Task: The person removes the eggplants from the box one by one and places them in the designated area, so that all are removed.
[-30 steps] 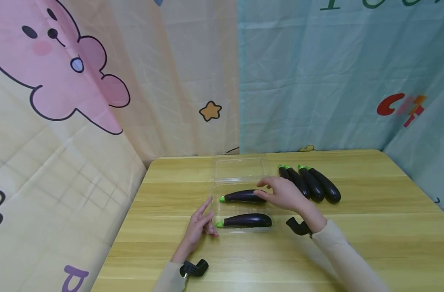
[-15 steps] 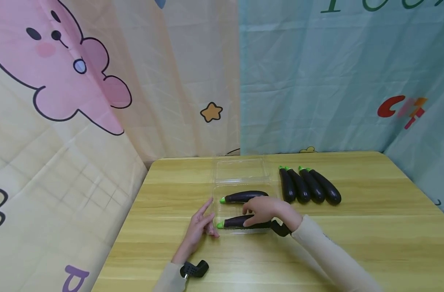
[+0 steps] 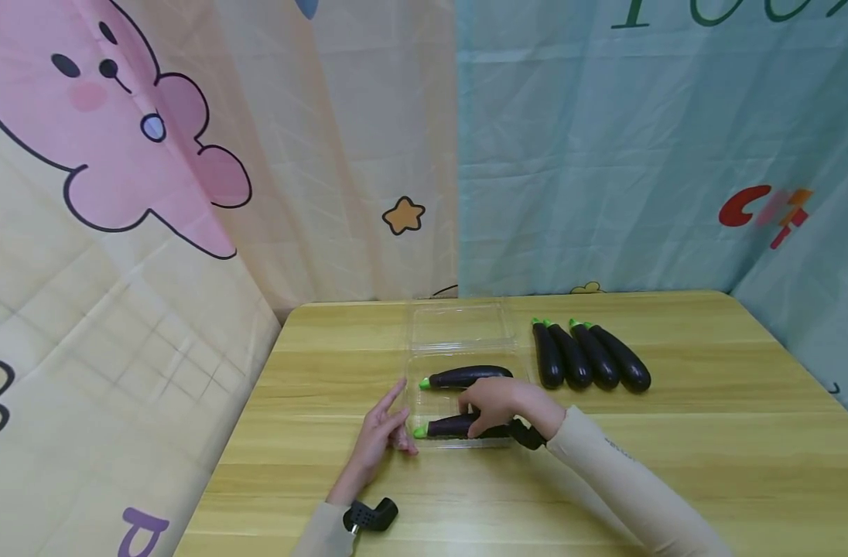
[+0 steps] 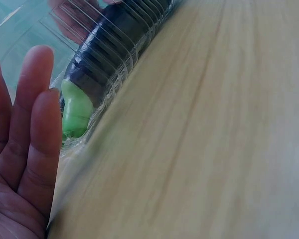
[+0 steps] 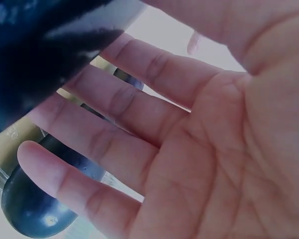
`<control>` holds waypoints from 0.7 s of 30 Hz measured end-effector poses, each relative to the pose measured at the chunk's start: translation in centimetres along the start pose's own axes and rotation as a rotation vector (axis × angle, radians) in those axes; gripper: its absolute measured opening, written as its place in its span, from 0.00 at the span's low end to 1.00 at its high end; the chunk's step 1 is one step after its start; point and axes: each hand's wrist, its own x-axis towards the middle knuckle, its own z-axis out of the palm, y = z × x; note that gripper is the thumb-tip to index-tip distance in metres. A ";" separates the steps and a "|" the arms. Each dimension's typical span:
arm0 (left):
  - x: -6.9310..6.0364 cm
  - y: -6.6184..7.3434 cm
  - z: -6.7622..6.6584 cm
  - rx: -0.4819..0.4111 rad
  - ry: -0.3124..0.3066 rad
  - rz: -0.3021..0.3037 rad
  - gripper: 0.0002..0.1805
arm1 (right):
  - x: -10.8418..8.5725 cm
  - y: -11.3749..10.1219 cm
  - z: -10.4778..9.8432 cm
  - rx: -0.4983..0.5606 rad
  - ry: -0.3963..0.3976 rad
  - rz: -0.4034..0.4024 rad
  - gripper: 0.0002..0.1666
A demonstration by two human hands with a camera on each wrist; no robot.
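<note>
My right hand (image 3: 502, 401) grips the nearer eggplant (image 3: 446, 426) from above, thumb on its near side and fingers over its far side. That eggplant lies in a clear plastic clamshell box (image 3: 434, 404), its green stem end pointing left. In the right wrist view its dark body (image 5: 45, 55) meets the fingertips. A second eggplant (image 3: 466, 376) lies farther back in the same box, just beyond the right hand. At the box's left edge my left hand (image 3: 381, 433) has its fingers extended; whether they touch the plastic I cannot tell.
The box's transparent lid (image 3: 459, 323) lies folded back behind it. To the right, several eggplants (image 3: 605, 363) lie side by side on the wooden table (image 3: 709, 433), stems toward the back. A printed curtain (image 3: 570, 155) hangs behind the table.
My right hand has moved from the farther eggplant's right end toward me and left, down onto the nearer eggplant, and taken hold of it. The left hand has stayed put.
</note>
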 end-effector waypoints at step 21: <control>0.0 0.1 0.1 -0.006 0.030 -0.018 0.34 | -0.9 1.3 -0.3 0.103 0.117 -0.036 0.17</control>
